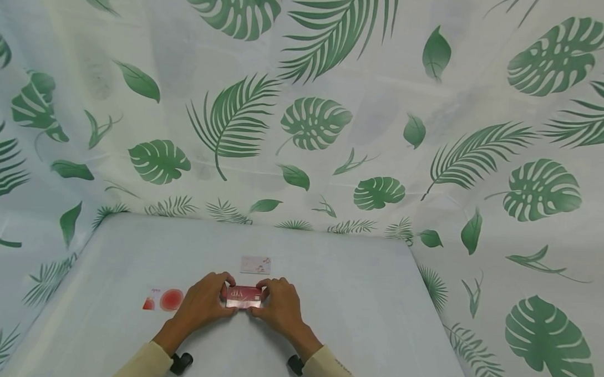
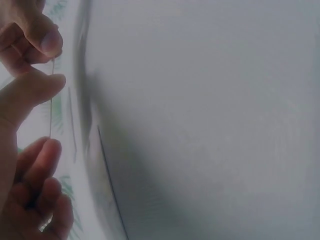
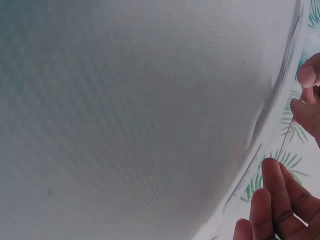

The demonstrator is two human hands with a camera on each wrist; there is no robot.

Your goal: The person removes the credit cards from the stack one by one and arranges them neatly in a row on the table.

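A red card (image 1: 244, 294) with upside-down "VIP" lettering is held between both hands, its shiny lower part catching light. My left hand (image 1: 205, 300) pinches one short side between thumb and fingers, and my right hand (image 1: 281, 304) pinches the opposite side. In the left wrist view, the card (image 2: 50, 115) appears edge-on as a thin line between thumb and fingers. The right wrist view likewise shows only the thin edge of the card (image 3: 285, 137). Its height above the table is hard to judge from the head view.
Beyond the hands lies a pale card (image 1: 256, 265) with a small floral print. Left of the left hand is a white card (image 1: 164, 299) with a red circle, partly behind that hand. A white-covered table (image 1: 368, 302) extends to leaf-patterned curtains (image 1: 317, 172) behind and beside it.
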